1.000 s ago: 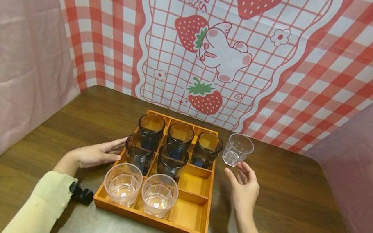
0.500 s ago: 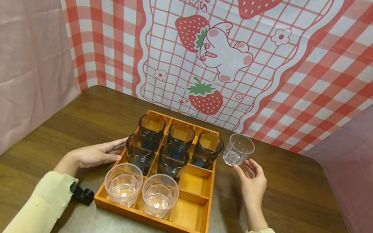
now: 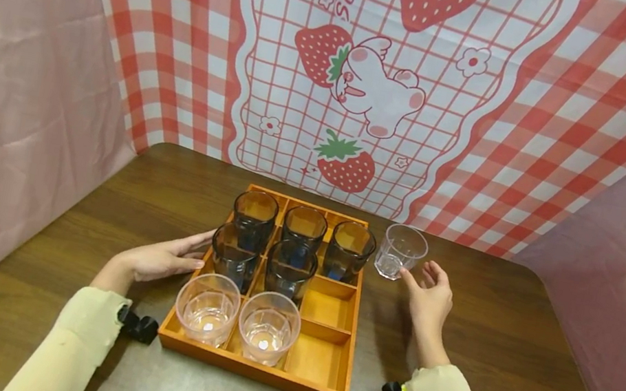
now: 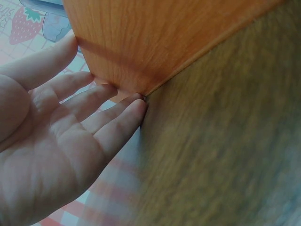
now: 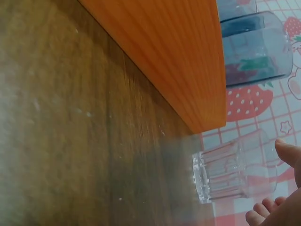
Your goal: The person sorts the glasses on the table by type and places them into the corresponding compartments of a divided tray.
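A clear plastic cup (image 3: 402, 250) stands upright on the table, just right of the divided wooden tray (image 3: 349, 363). My right hand (image 3: 428, 307) is at its near right side, thumb and fingers apart. In the right wrist view, thumb (image 5: 288, 151) and fingertips (image 5: 263, 209) are spread near the clear cup, not closed round it; whether they touch it I cannot tell. My left hand (image 3: 166, 260) rests with extended fingers against the tray's left wall (image 4: 117, 42). Several dark tinted glasses (image 3: 348, 251) fill the tray's back compartments, and two clear cups (image 3: 267, 327) sit in the front row.
Two compartments on the tray's right side, one in the middle row (image 3: 326, 306) and one in front (image 3: 316, 357), show bare wood. A checked strawberry cloth (image 3: 346, 76) hangs behind the dark wooden table (image 3: 505, 355). Pink cloth (image 3: 9, 100) hangs at the left.
My right hand has shifted right and slightly away from me, round the clear cup's near right side. The cup, tray and left hand stay practically where they were.
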`<control>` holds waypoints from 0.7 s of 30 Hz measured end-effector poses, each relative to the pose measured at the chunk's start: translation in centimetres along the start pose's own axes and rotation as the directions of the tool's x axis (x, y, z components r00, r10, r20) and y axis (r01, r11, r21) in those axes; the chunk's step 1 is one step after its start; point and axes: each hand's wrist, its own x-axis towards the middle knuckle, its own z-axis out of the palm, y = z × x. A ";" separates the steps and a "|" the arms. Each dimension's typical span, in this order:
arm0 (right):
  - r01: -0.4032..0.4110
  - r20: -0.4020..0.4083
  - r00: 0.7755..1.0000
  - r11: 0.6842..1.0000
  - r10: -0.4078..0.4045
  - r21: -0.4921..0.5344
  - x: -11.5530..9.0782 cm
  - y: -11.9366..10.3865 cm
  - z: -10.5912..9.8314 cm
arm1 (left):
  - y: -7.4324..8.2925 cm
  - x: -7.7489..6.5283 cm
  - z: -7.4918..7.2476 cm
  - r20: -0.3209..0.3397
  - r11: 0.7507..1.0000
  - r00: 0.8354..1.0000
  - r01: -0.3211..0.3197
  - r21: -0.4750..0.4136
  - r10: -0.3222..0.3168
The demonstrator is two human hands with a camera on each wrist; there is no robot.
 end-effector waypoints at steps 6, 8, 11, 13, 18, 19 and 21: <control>-0.006 -0.032 0.999 1.000 0.006 -0.021 0.8 0.1 0.7 | 0.1 0.0 0.0 -0.011 1.000 1.000 0.006 0.010 -0.006; -0.005 -0.039 0.999 1.000 0.004 -0.028 1.1 0.2 0.9 | 0.1 0.0 0.0 -0.014 1.000 1.000 0.010 0.012 -0.010; -0.002 -0.048 0.999 0.999 0.000 -0.039 1.5 0.2 1.3 | 0.1 0.0 0.0 -0.015 1.000 1.000 0.011 0.013 -0.011; -0.005 -0.054 0.999 0.999 0.003 -0.046 1.8 0.3 1.6 | 0.0 0.0 0.0 -0.010 1.000 1.000 0.007 0.011 -0.007; -0.019 -0.062 0.998 0.999 0.016 -0.048 2.3 0.4 2.1 | 0.0 0.0 0.0 0.002 1.000 1.000 -0.009 0.006 0.009; -0.019 -0.063 0.998 0.999 0.016 -0.050 2.4 0.3 2.2 | 0.0 0.0 0.0 0.004 1.000 1.000 -0.013 0.005 0.013; -0.017 -0.065 0.998 0.998 0.014 -0.052 2.5 0.3 2.4 | 0.0 0.0 0.0 0.006 1.000 1.000 -0.019 0.007 0.019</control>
